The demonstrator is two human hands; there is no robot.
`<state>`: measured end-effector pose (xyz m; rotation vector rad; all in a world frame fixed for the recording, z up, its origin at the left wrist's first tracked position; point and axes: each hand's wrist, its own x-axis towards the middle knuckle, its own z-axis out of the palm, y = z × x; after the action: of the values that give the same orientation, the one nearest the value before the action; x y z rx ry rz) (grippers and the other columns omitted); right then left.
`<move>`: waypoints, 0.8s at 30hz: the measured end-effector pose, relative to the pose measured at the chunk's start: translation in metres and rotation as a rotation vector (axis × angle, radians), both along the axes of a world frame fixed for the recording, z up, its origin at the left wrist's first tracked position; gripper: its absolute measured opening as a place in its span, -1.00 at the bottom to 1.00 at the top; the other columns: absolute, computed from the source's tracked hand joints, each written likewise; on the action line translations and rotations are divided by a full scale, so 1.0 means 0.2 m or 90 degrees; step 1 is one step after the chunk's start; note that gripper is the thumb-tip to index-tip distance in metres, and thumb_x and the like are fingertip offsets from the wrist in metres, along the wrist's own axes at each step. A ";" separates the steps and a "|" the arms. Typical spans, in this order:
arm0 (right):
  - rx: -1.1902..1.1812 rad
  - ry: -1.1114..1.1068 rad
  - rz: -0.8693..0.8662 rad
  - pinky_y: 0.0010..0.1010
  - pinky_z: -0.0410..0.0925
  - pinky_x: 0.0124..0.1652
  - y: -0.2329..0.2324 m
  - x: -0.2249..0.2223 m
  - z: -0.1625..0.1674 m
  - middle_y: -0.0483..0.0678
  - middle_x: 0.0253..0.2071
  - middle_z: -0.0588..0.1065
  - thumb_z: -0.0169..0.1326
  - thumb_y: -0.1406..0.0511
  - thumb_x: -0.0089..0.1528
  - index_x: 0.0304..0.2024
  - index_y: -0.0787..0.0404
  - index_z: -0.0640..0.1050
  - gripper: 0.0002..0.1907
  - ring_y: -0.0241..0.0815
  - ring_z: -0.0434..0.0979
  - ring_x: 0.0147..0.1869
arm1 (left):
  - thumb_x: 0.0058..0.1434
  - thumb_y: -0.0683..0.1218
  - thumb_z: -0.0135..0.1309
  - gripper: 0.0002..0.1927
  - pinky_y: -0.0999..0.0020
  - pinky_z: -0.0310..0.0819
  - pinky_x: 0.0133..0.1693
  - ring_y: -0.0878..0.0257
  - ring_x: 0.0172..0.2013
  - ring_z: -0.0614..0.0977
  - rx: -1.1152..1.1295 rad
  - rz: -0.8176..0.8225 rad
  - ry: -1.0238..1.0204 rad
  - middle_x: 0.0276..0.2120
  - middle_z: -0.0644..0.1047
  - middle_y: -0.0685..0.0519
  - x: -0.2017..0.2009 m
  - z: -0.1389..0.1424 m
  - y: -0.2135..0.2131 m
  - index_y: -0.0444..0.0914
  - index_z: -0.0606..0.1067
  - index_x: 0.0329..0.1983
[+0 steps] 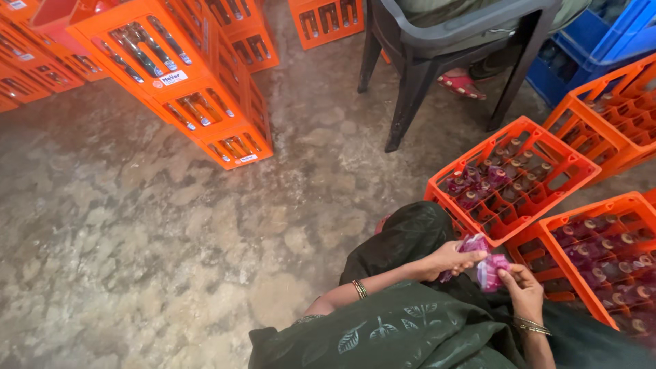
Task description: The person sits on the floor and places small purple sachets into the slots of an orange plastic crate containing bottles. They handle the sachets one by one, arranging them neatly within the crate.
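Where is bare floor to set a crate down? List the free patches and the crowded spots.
Free: the wide concrete floor left of the hands, below the stacked orange crates. A narrower strip lies between those and the dark chair. Crowded: the right side, packed with bottle crates.

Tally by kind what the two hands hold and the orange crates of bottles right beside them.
Crumpled pink plastic wrappers: 2, one in the left hand, one in the right hand.
Orange plastic crates of capped bottles: 2, the farther one and the nearer one.
Total: 4.
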<state>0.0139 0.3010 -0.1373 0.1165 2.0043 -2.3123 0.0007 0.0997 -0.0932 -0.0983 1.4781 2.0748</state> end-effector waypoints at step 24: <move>0.232 0.038 -0.023 -0.50 0.40 -0.21 -0.19 -0.17 0.04 -0.11 -0.30 0.60 0.19 0.40 0.32 -0.22 0.34 0.68 -0.90 -0.37 0.52 -0.24 | 0.22 0.01 0.28 -0.75 0.43 0.21 -0.60 0.43 -0.61 0.35 -0.175 0.238 0.065 -0.57 0.41 0.21 -0.24 -0.17 -0.20 -0.23 0.54 -0.20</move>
<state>-0.0198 0.2636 -0.1299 0.1068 2.4518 -1.9652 -0.0464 0.0598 -0.1277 -0.4076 1.9228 2.1707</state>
